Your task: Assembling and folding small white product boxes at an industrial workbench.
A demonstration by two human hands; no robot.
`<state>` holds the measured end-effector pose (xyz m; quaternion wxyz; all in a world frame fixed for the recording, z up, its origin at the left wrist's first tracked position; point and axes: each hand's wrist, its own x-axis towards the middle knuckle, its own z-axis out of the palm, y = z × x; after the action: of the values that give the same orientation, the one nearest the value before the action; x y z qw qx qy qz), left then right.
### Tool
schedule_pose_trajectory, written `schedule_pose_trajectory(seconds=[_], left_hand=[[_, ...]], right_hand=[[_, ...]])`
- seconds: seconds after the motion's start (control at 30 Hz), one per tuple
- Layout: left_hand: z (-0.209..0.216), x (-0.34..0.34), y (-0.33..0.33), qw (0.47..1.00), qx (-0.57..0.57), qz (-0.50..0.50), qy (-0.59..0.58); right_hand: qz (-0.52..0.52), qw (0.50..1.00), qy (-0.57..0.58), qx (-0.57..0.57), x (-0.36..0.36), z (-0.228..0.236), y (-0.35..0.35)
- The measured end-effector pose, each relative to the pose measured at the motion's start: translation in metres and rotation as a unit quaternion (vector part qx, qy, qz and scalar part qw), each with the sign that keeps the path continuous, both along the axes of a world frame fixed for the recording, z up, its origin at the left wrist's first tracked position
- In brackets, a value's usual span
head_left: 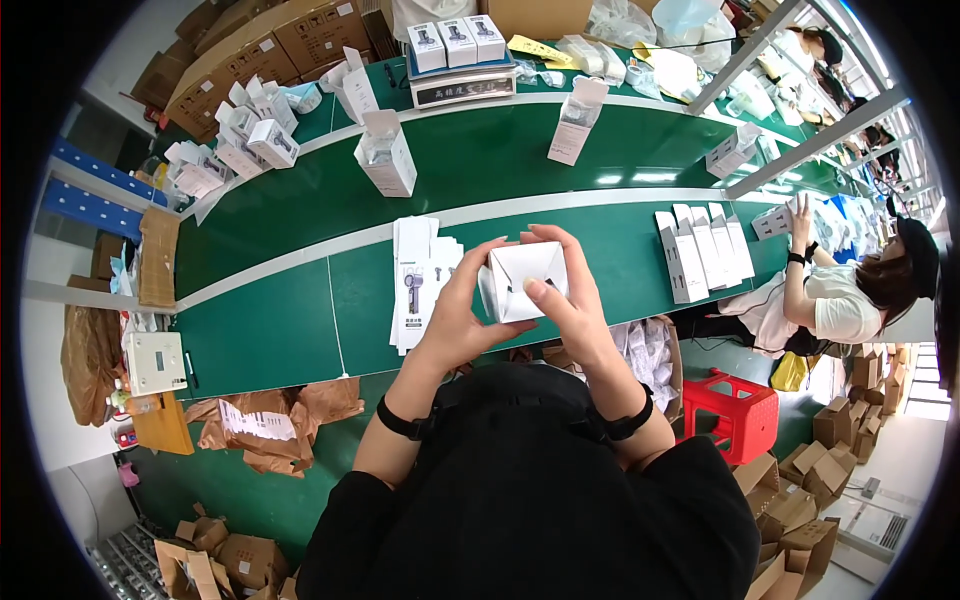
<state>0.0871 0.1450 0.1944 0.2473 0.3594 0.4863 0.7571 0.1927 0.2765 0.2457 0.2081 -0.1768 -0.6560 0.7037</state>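
A small white cardboard box [515, 265] is held up over the near edge of the green bench, its end with folded flaps facing me. My left hand [458, 312] is closed around the box's left side. On the other side my right hand [572, 305] grips it, with the thumb pressed on the folded flaps. To the left of the box lies a stack of flat printed cartons [413, 290], white with a picture of a handheld device. Farther right on the bench, several white boxes [690, 260] stand in a row.
Open-flapped boxes [386, 165] stand on the green conveyor strip [480, 150] beyond the bench. A scale [462, 85] carries 3 boxed items at the back. A co-worker [850, 295] sits at the right, hand on a box. A red stool [735, 415] and brown cartons [790, 490] are on the floor.
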Motion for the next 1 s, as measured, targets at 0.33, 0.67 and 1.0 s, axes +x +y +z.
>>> schedule_pose_trajectory(seconds=[0.33,0.67,1.0], left_hand=[[-0.015,0.003,-0.005,0.971,-0.178,0.03,0.16],[-0.1,-0.021,-0.044,0.81,-0.334,0.066,0.477],[-0.179,-0.018,-0.156,0.689,-0.572,-0.033,0.444]], right_hand=[[0.011,0.999,-0.045,-0.018,0.012,-0.028,0.01],[-0.064,0.859,-0.182,0.474,0.042,-0.085,0.052],[-0.389,0.696,-0.358,0.486,0.191,-0.253,0.218]])
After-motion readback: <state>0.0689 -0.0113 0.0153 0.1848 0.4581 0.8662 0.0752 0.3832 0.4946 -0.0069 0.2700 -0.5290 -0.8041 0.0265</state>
